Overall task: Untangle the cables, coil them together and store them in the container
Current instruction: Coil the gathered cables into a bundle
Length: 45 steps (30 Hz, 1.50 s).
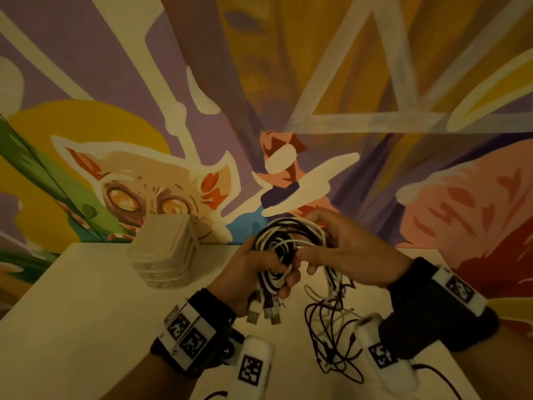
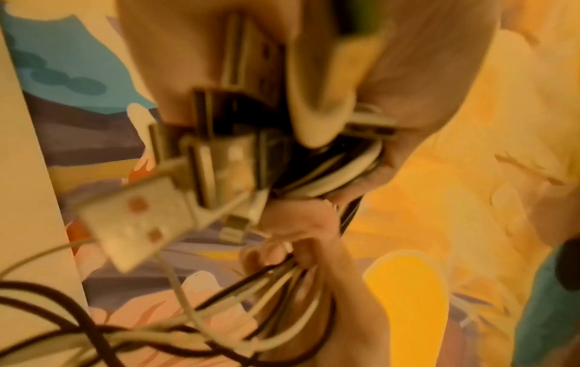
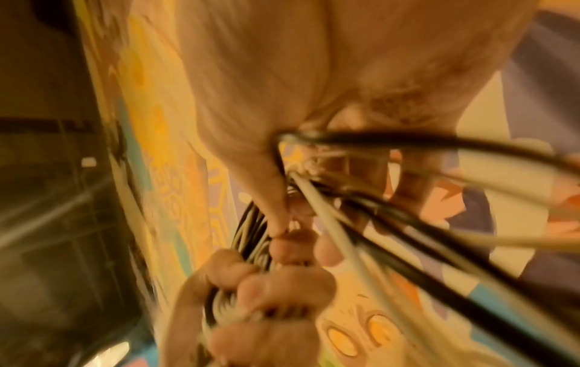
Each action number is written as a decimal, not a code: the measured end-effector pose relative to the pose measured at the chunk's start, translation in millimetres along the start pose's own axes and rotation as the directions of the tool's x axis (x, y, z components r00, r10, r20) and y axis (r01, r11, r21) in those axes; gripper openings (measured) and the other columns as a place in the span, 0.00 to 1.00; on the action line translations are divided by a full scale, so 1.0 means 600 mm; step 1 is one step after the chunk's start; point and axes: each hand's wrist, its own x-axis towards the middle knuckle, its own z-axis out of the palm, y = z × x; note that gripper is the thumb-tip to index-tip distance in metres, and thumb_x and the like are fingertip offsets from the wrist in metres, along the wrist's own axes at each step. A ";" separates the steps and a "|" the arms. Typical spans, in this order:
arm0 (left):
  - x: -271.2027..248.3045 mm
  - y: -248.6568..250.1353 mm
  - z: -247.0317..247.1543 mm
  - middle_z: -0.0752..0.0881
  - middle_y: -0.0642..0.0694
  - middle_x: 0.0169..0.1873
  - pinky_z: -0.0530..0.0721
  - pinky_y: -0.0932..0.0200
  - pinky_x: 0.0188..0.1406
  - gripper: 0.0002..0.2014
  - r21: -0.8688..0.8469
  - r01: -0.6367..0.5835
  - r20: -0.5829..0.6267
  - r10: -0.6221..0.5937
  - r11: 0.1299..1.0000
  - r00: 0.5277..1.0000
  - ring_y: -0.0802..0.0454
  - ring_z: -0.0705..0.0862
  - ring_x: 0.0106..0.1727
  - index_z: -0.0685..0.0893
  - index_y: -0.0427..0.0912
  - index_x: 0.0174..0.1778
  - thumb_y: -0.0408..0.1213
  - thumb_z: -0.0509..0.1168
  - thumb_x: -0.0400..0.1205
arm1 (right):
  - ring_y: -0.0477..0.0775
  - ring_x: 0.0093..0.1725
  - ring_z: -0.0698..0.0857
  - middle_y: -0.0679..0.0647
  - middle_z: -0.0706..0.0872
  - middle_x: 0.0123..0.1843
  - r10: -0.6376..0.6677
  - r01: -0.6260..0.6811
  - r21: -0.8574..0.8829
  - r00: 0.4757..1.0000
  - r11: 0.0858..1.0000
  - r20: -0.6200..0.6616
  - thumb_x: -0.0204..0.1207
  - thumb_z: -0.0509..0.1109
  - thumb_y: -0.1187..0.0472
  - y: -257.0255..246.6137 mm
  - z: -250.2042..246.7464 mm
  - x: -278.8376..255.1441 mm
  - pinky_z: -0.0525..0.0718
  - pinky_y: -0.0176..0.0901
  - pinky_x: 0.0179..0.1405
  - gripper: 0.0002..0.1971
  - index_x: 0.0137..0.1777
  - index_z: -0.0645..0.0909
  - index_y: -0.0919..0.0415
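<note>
The left hand [image 1: 256,272] curls its fingers tight round a bunch of black and white cables [image 1: 288,241], holding the coil up above the desk [image 1: 72,307]. The right hand [image 1: 346,249] is at the other side of the coil, with its thumb and fingers bent round the loops at the top. The two hands almost meet in the middle.

The left wrist view shows something the head view shows only small: the flat metal plugs [image 2: 176,188] at the cable ends, sticking out of the left fist toward the camera. It is blurry. The right wrist view shows the right hand's fingertips [image 3: 326,253] pinching the strands, with the left hand's knuckles just below.

Only the head view shows the rest. More thin dark cable hangs down from the right hand and lies in a loose tangle [image 1: 331,336] on the desk. A see-through container [image 1: 164,252] with a lid sits on the desk, to the left of the hands and apart from them. A painted wall [image 1: 259,96] stands behind.
</note>
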 end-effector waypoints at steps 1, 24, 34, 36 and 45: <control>0.000 0.002 -0.003 0.80 0.39 0.32 0.78 0.58 0.24 0.15 -0.037 0.017 -0.005 -0.017 0.999 1.000 0.49 0.80 0.25 0.79 0.31 0.48 0.29 0.65 0.64 | 0.53 0.42 0.89 0.52 0.86 0.51 0.003 -0.003 -0.101 1.000 0.995 0.006 0.78 0.70 0.58 0.006 0.007 -0.004 0.90 0.51 0.43 0.16 0.63 0.73 0.57; 0.040 -0.042 0.038 0.88 0.32 0.51 0.86 0.38 0.57 0.23 0.023 -0.144 -0.373 0.142 0.989 0.917 0.33 0.87 0.56 0.89 0.43 0.51 0.41 0.80 0.60 | 0.61 0.54 0.83 0.57 0.81 0.60 0.136 -0.107 -0.877 0.990 0.469 -0.047 0.83 0.53 0.57 0.007 0.078 -0.012 0.67 0.44 0.45 0.16 0.68 0.71 0.59; 0.033 -0.001 0.019 0.84 0.39 0.34 0.88 0.43 0.43 0.09 -0.162 -0.334 -0.364 0.258 0.929 0.895 0.45 0.87 0.36 0.90 0.44 0.39 0.24 0.70 0.74 | 0.44 0.34 0.90 0.52 0.89 0.37 0.139 -0.145 -0.034 0.981 0.989 -0.137 0.82 0.63 0.61 0.059 0.095 -0.041 0.86 0.39 0.39 0.06 0.45 0.80 0.59; 0.033 0.003 0.019 0.83 0.38 0.34 0.88 0.48 0.38 0.08 -0.170 -0.324 -0.373 0.243 0.931 0.896 0.45 0.86 0.34 0.88 0.42 0.42 0.24 0.71 0.74 | 0.44 0.32 0.89 0.49 0.87 0.34 0.119 -0.124 -0.022 0.982 0.992 -0.145 0.83 0.63 0.58 0.055 0.104 -0.043 0.85 0.37 0.36 0.07 0.45 0.79 0.56; 0.019 0.008 -0.001 0.81 0.38 0.32 0.85 0.54 0.28 0.11 -0.205 -0.211 -0.399 0.116 0.956 0.910 0.44 0.82 0.30 0.84 0.38 0.47 0.28 0.73 0.70 | 0.47 0.39 0.89 0.47 0.90 0.39 0.144 -0.155 0.144 0.986 0.977 0.087 0.72 0.75 0.51 0.059 0.103 -0.046 0.86 0.44 0.48 0.13 0.52 0.81 0.57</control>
